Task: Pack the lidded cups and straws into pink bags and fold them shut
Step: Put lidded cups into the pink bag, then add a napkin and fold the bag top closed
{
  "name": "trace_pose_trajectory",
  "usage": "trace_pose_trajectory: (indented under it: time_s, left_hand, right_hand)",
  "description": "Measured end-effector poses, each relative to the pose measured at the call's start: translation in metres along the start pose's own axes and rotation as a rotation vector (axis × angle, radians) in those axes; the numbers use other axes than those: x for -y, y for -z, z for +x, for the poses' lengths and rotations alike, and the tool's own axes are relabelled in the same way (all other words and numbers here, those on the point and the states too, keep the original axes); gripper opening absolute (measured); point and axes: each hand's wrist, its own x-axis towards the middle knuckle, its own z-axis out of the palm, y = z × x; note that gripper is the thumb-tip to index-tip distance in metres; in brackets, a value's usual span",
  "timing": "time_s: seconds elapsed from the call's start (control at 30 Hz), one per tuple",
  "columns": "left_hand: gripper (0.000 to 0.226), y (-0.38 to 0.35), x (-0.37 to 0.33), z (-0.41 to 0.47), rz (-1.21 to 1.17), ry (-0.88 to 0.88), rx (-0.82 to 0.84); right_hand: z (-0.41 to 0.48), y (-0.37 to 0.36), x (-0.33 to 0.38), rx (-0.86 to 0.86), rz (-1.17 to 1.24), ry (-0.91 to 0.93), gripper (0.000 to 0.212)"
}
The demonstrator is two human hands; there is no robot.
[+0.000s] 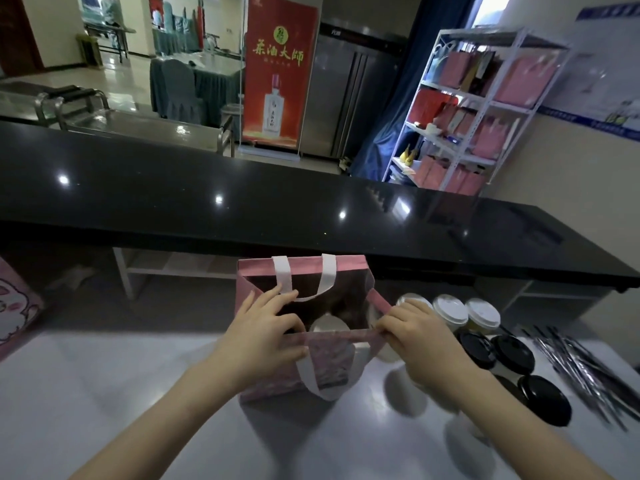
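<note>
While the pink paper bag with white ribbon handles (329,362) stands upright and open on the pale grey worktop (104,393), both hands work its near rim. Left hand (265,336) grips the bag's near-left top corner, fingers spread over the edge and reaching inside the mouth. Right hand (420,336) pinches the near-right corner of the rim, thumb and fingertips closed on the pink paper. Inside the bag, one white-lidded cup (327,325) shows, low against the near wall. Near handle hangs down the bag's front face; far handle droops into the opening.

Just right of the bag, a row of three white-lidded clear cups (450,311) stands close together. Nearer the camera and right of the bag, black-lidded cups (512,353) sit in a cluster, some partly hidden behind the right forearm. Farther right of the bag, a loose pile of black-and-silver wrapped straws (581,368) lies flat on the worktop, blurred. Far left of the bag, at the frame edge, a pink printed bag with a cartoon figure (15,306) shows partly. Behind the bag runs a glossy black counter (277,202).
</note>
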Motion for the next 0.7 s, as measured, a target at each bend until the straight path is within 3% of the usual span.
trace_pose_trajectory:
  time_s: [0.13, 0.27, 0.4, 0.53, 0.7]
  left_hand:
    - [0.011, -0.014, -0.014, 0.005, 0.045, -0.006, -0.234]
    - [0.010, -0.013, -0.027, 0.009, 0.107, 0.097, -0.314]
    - [0.020, -0.011, -0.049, 0.020, 0.105, 0.152, -0.386]
    - [0.014, -0.027, -0.108, 0.053, 0.065, 0.060, -0.435]
    - [0.009, -0.082, -0.204, 0.119, 0.028, -0.049, -0.383]
  right_hand:
    - [0.009, -0.016, -0.007, -0.162, -0.006, -0.098, 0.018]
    - [0.014, -0.028, -0.019, -0.326, 0.120, -0.060, 0.026]
    - [-0.001, -0.036, -0.040, -0.360, 0.252, 0.007, 0.029]
    - [-0.031, -0.038, -0.083, -0.390, 0.327, 0.001, 0.021]
    - [-0.091, -0.038, -0.177, -0.349, 0.320, -0.060, 0.008]
